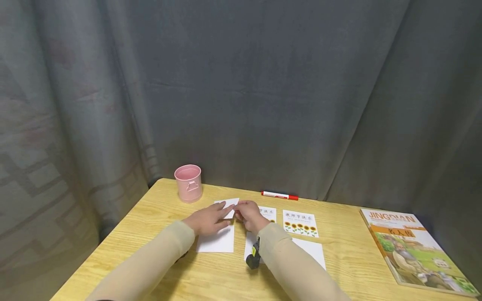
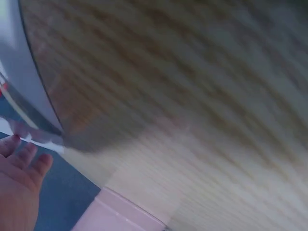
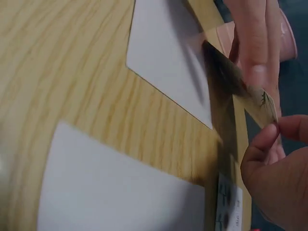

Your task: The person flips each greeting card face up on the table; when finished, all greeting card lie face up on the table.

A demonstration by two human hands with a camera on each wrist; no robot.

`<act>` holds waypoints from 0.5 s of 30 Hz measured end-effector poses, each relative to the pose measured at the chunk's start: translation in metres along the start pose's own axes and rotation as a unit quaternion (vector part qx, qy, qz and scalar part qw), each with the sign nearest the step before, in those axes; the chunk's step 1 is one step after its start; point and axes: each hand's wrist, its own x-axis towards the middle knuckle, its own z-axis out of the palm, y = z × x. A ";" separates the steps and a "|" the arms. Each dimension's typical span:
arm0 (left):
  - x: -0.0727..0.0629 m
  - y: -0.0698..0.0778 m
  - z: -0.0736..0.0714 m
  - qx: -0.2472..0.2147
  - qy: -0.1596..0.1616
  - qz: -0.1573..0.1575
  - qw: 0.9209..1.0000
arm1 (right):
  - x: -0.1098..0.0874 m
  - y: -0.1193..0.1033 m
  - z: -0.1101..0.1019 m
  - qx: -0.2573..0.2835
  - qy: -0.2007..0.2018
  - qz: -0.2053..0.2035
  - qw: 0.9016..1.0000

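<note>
In the head view my left hand [image 1: 211,219] reaches with extended fingers over a small card [image 1: 230,202] whose white back shows. My right hand [image 1: 249,214] pinches that card's edge between thumb and forefinger. The right wrist view shows the raised card [image 3: 264,107] tilted, a bit of green print on its face, with left-hand fingers touching it. Below it lies a white sheet [image 1: 216,244]. Another white sheet [image 1: 312,251] is under my right forearm. Two sunflower cards lie to the right, one card [image 1: 269,212] partly hidden by my right hand, the other card [image 1: 300,223] fully visible.
A pink bucket [image 1: 188,184] stands at the table's back left corner. Behind the cards lies a red and white marker [image 1: 280,195]. A magazine [image 1: 418,251] occupies the right side. Grey curtains [image 1: 241,92] hang along the back edge of the wooden table [image 1: 354,251].
</note>
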 end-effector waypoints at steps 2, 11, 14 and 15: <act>0.002 -0.002 -0.001 -0.001 0.023 -0.012 1.000 | 0.000 -0.002 -0.004 0.004 -0.009 0.001 1.000; 0.012 -0.005 -0.005 -0.139 0.145 -0.153 0.968 | -0.003 -0.015 -0.027 -0.026 -0.027 -0.015 0.999; 0.015 -0.003 -0.004 -0.186 0.178 -0.177 0.950 | -0.003 -0.016 -0.035 -0.030 -0.029 -0.025 0.999; 0.016 -0.002 -0.005 -0.201 0.187 -0.182 0.944 | -0.003 -0.016 -0.037 -0.035 -0.028 -0.029 0.999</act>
